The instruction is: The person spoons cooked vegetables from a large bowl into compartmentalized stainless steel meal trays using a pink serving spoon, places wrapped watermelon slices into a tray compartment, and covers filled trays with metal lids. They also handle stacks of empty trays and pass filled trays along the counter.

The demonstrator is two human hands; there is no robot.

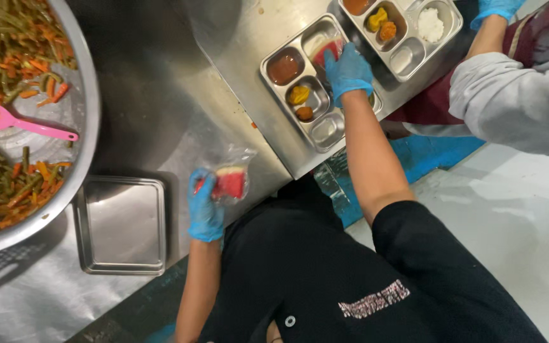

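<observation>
Two compartment trays (pixel 325 130) (pixel 414 60), one flat pan (pixel 122 225), one big bowl (pixel 84 127), one pink spoon (pixel 7 119) and three gloved hands (pixel 204 206) (pixel 349 70) (pixel 497 9) were counted.

Blue-gloved left hand (pixel 204 206) holds a red, pale-rinded, perhaps watermelon slice in clear plastic (pixel 230 182); pink plastic spoon (pixel 14 122); orange-and-green vegetables in the round steel bowl (pixel 7 178).

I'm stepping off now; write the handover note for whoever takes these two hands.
Left hand, blue-gloved: holds a plastic-wrapped red watermelon slice above the steel counter.
Right hand, blue-gloved: sets a red slice in the near compartmented steel meal tray.
Done: that tray has brown sauce and two orange-yellow pieces.
Left: its nearest compartment is empty.
A co-worker's gloved hand is by the far tray.
</observation>
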